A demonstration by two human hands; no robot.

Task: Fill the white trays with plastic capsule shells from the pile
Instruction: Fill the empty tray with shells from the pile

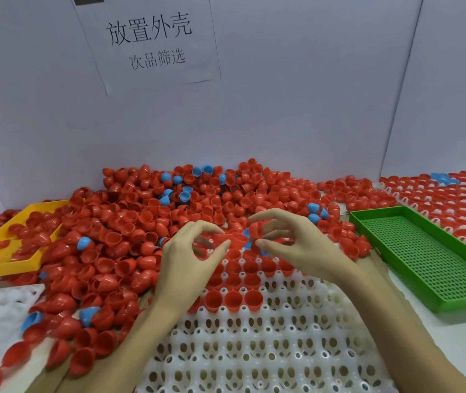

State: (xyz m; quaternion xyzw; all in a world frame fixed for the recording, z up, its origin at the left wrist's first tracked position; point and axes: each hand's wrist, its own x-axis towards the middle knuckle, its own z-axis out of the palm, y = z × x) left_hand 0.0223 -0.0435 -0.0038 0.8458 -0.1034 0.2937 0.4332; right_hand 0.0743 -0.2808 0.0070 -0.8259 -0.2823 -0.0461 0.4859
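Red capsule shell (236, 240) on its side, long axis horizontal, above far end of white tray (268, 344); pinched between left hand (189, 259) fingers. Second red shell (257, 229) gripped in right hand (291, 245). Pile (141, 222) behind.

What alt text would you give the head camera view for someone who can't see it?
Left hand and right hand each pinch a red capsule shell over a partly filled white tray; a pile of shells lies beyond.
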